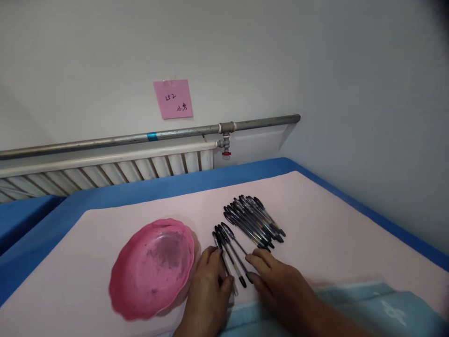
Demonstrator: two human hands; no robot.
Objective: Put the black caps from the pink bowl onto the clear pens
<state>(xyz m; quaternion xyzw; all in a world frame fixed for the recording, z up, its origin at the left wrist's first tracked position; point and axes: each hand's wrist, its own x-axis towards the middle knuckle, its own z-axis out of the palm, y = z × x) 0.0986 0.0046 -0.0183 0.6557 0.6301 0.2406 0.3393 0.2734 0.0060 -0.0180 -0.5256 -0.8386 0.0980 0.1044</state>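
Note:
Several capped black pens (231,250) lie in a small fanned group on the pink sheet. My left hand (208,285) is at the left side of this group, its fingers and thumb closed around the leftmost pen (224,263). From the right, my right hand (278,281) has its fingertips and thumb closed about the lower end of the rightmost pen (240,244). Just beyond, a larger pile of similar black pens (254,220) lies side by side, slanted the same way. A pink scalloped bowl (128,262) stands left of my left hand, with dark smudges inside.
The pink sheet (336,234) covers a table with a blue surface (245,169) showing at its edges. A light blue cloth (372,304) lies at the near edge. A radiator (133,169), metal pipe (115,140) and pink note (173,99) are along the wall.

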